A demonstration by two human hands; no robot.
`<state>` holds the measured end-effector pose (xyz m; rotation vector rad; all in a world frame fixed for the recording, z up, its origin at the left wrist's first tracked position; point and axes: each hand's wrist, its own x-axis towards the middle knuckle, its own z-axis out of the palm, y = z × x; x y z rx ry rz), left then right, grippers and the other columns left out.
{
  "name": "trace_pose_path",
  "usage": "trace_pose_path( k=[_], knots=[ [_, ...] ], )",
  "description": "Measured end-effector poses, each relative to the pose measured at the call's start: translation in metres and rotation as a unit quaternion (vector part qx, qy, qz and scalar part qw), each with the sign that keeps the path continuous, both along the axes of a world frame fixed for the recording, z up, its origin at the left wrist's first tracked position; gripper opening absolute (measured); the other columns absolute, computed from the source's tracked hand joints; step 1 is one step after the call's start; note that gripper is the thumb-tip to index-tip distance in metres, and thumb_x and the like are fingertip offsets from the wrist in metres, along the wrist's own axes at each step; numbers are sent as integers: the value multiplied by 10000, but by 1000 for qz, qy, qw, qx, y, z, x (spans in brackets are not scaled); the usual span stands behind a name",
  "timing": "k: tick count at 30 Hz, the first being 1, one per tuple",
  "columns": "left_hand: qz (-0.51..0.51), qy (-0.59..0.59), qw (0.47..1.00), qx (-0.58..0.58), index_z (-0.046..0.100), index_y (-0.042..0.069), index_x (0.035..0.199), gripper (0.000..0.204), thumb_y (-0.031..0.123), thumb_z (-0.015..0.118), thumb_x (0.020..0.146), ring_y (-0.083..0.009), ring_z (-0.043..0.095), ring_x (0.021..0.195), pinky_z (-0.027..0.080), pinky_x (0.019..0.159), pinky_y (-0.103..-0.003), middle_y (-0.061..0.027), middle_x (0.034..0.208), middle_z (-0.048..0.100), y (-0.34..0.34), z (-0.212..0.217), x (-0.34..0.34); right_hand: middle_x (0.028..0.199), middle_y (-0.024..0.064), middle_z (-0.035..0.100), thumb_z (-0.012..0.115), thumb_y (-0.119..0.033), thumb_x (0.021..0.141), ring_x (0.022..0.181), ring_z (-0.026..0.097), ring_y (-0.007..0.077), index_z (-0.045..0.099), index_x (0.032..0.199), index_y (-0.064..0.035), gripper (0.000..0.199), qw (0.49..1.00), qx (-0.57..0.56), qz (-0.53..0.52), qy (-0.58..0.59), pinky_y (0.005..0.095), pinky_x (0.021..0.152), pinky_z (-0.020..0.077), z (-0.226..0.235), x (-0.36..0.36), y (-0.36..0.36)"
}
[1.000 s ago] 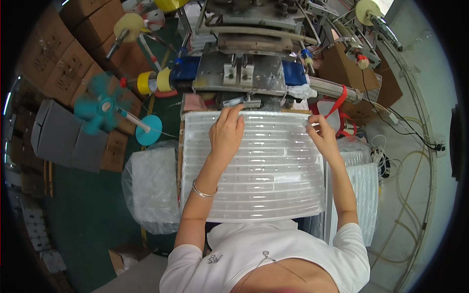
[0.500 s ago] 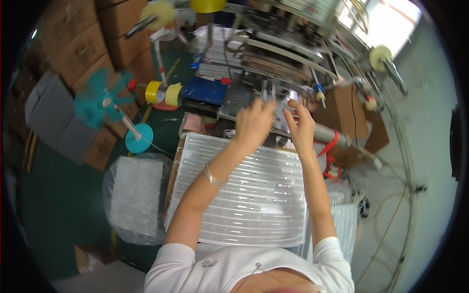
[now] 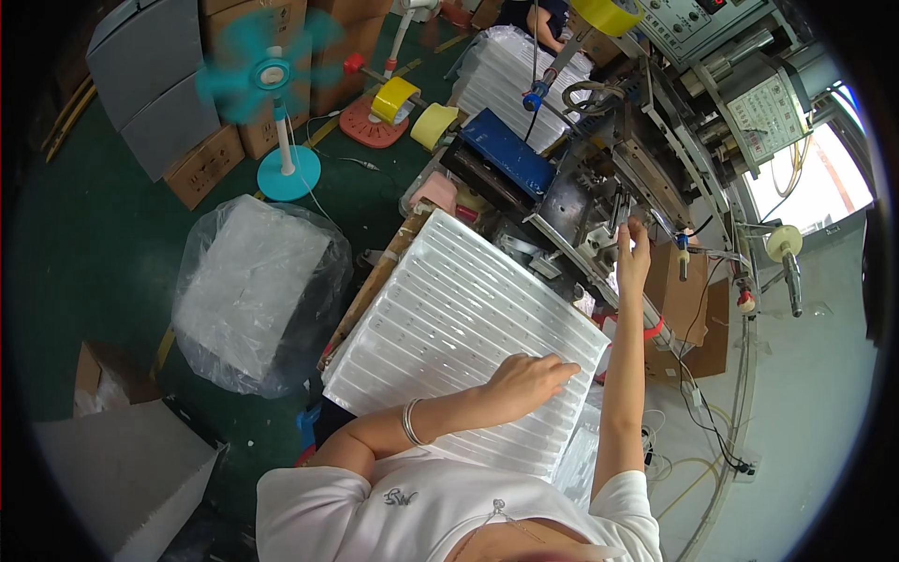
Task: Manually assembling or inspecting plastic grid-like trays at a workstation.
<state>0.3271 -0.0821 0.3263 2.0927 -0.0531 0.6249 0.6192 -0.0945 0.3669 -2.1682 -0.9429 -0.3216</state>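
My left hand [image 3: 529, 386] is over the right part of a white ribbed plastic tray [image 3: 449, 309], its fingers bent and pressed together. Whatever they pinch, if anything, is too small to make out. Small dots, perhaps parts, sit in rows along the tray's grooves. My right hand [image 3: 634, 255] reaches forward to a small metal fixture [image 3: 597, 242] on the front of a bench press machine [image 3: 651, 169]. Its thumb and fingers come together at the fixture, and what lies between them is hidden.
A blue block [image 3: 508, 155] and rolls of yellow tape [image 3: 394, 100] stand left of the machine. Further left are a spinning teal fan [image 3: 272, 75], a plastic-wrapped white stack [image 3: 253, 281] and cartons [image 3: 204, 166]. Another person's arm [image 3: 546, 30] shows at the back, beside more white trays [image 3: 510, 80].
The view has swung, so the machine now sits further right. My left hand has drawn back from the machine to the tray. My right hand stays at the machine.
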Motion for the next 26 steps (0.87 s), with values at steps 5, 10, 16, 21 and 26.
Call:
trace_pose_path(
  k=[5, 10, 16, 21, 26],
  knots=[
    [-17, 29, 999, -3, 501, 60, 1042, 327, 178, 662, 783, -279, 630, 700, 510, 607, -370, -86, 861, 606, -13, -10, -4, 1328, 174, 415, 552, -353, 898, 1156, 467, 298, 406, 1322, -39, 548, 1000, 8, -20, -22, 362, 952, 375, -3, -16, -24],
    [-67, 59, 979, 182, 535, 82, 939, 215, 134, 615, 745, -237, 630, 696, 463, 607, -352, -80, 827, 602, -44, -34, -4, 1221, 137, 507, 610, -181, 867, 1008, 555, 219, 455, 1281, -31, 467, 1000, -1, -29, 11, 302, 804, 475, -1, -61, -102],
    [-59, 164, 930, 323, 571, 102, 968, 244, 121, 594, 726, -180, 607, 732, 441, 679, -354, -36, 827, 582, -81, -59, 4, 1021, 76, 619, 569, -83, 888, 919, 587, 125, 575, 1113, 24, 250, 987, 78, -123, 64, 249, 785, 477, 6, -69, -209],
    [-30, 162, 935, 314, 573, 71, 952, 236, 52, 569, 716, -213, 563, 782, 433, 714, -361, -77, 886, 529, -52, -58, 7, 1025, 55, 642, 592, -76, 862, 813, 598, 112, 616, 1071, -23, 217, 992, -69, -48, 98, 231, 690, 466, 8, -134, -226],
    [-40, 183, 958, 215, 517, 117, 1118, 468, 71, 623, 665, -265, 537, 900, 436, 738, -407, -97, 941, 518, -54, -53, 14, 866, 80, 617, 673, -117, 767, 732, 628, 198, 661, 1029, -126, 262, 954, -282, 95, 39, 341, 657, 506, -35, -187, -234]
  ],
)
